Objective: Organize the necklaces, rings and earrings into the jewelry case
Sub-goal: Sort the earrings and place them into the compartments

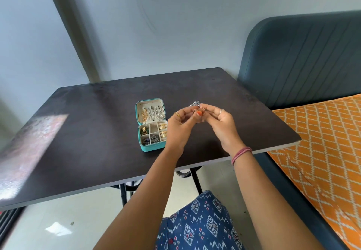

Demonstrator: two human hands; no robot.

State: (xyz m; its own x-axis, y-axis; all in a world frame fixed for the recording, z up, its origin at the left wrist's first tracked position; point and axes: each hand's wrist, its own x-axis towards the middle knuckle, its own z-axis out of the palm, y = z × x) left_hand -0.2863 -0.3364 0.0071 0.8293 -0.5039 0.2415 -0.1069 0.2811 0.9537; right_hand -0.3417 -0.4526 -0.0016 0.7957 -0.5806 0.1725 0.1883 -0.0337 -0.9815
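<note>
A small teal jewelry case [145, 149] lies open on the dark table [88, 142]. Necklaces [153, 113] hang in its lid, gold rings [163, 129] sit in the right slots, and earrings [149, 139] fill the lower compartments. Just right of the case, my left hand [180, 126] and my right hand [218, 121] are raised together above the table. Their fingertips pinch a small coppery piece of jewelry [198, 111] between them. A silver piece [195, 103] lies on the table just beyond my fingertips.
A bed with an orange patterned sheet [322, 142] and a blue-grey headboard [302, 58] stands against the table's right edge. A pale wall runs behind the table. My knee in blue patterned cloth [201, 224] is below the table's front edge.
</note>
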